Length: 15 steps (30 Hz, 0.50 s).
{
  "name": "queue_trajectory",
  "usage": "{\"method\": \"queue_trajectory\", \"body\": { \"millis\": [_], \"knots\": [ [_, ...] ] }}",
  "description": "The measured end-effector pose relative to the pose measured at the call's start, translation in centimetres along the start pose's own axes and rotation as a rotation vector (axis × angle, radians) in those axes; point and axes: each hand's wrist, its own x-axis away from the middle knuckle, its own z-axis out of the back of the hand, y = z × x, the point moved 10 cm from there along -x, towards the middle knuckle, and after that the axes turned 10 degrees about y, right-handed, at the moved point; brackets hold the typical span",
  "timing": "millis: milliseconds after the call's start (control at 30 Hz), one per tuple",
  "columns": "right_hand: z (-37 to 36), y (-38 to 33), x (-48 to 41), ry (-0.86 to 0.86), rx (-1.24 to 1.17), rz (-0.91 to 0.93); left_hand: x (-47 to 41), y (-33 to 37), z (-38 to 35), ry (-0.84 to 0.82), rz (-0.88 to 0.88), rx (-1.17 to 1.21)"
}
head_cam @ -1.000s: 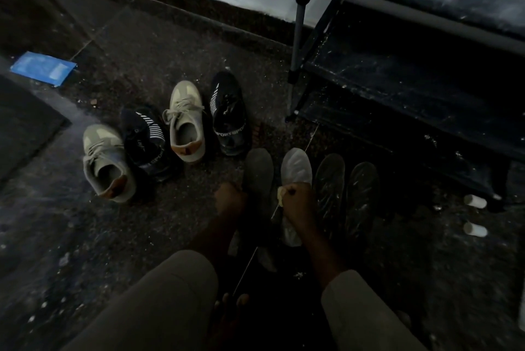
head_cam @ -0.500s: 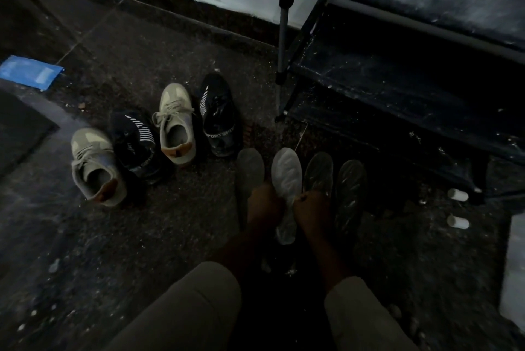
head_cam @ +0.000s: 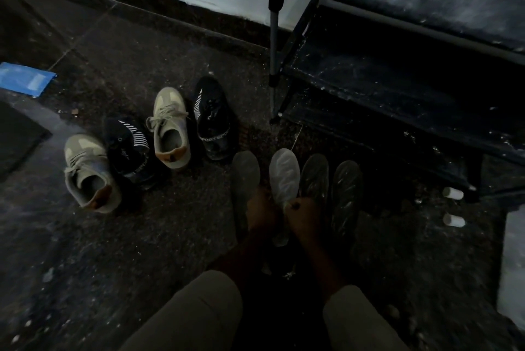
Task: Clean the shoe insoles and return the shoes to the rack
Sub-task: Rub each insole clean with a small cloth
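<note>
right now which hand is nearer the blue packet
Left. The left hand is far down-right of the packet, by the grey insole; the right hand is just past it, farther right, by the white insole.

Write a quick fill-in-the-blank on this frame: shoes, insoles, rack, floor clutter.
1. The shoes standing on the floor number ____.
2. In the row of insoles, the palest insole is ____ from the left.
3. The rack stands to the ____ of the shoes.
4. The flat packet lying at the far left is coloured ____.

Missing words: four; second; right; blue.
</note>
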Motion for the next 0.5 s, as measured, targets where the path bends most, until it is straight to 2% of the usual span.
{"method": "queue_trajectory", "body": {
  "millis": [67,233,367,500],
  "knots": [
    [0.6,-0.3,0.1,-0.023,-0.014,-0.019,0.5,0.3,0.5,0.031,-0.013,0.019],
    [3.1,-1.9,0.2,-0.051,-0.064,0.003,2.0,2.1,1.7,-0.044,-0.041,0.058],
    [7.5,-4.7,0.8,-0.04,-0.157,0.047,3.9,4.6,2.8,-0.111,0.038,0.207],
    [13.4,-7.4,3.0,0.008,-0.261,0.045,6.9,9.7,5.1,-0.116,-0.011,0.355]
  ]
}}
